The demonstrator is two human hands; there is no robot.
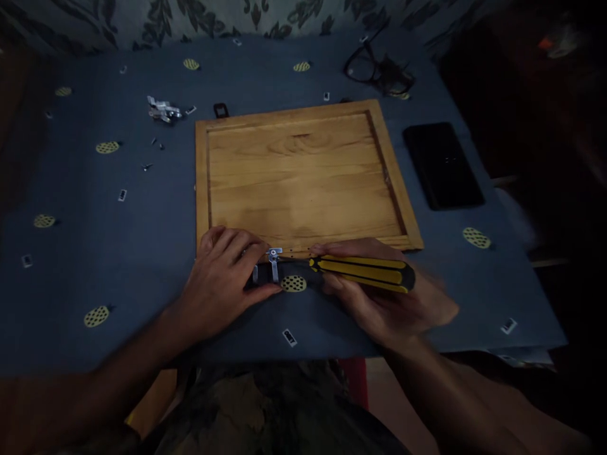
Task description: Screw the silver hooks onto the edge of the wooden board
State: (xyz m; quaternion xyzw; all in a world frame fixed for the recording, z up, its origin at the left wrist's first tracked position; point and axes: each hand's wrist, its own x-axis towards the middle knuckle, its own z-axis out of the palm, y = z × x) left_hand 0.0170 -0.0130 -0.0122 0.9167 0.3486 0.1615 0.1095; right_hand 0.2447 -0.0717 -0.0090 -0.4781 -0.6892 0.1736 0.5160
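Observation:
A wooden framed panel (298, 170) lies on the table with its recessed side up. At its near edge sits a small silver metal bracket (274, 256), with a screw head visible in it. My left hand (225, 272) is closed around the frame's near edge beside the bracket, fingers on the wood and thumb below the bracket; part of the grip is hidden. In my right hand (389, 297) is a yellow and black screwdriver (363, 270), held nearly level. Its shaft points left toward the bracket; whether the tip touches the screw I cannot tell.
Silver metal pieces (164, 110) lie in a heap at the back left, with several loose screws (148, 167) nearer me. A black square ring (220, 110) shows at the panel's far edge. Eyeglasses (379, 72) and a black phone-like slab (443, 165) are on the right.

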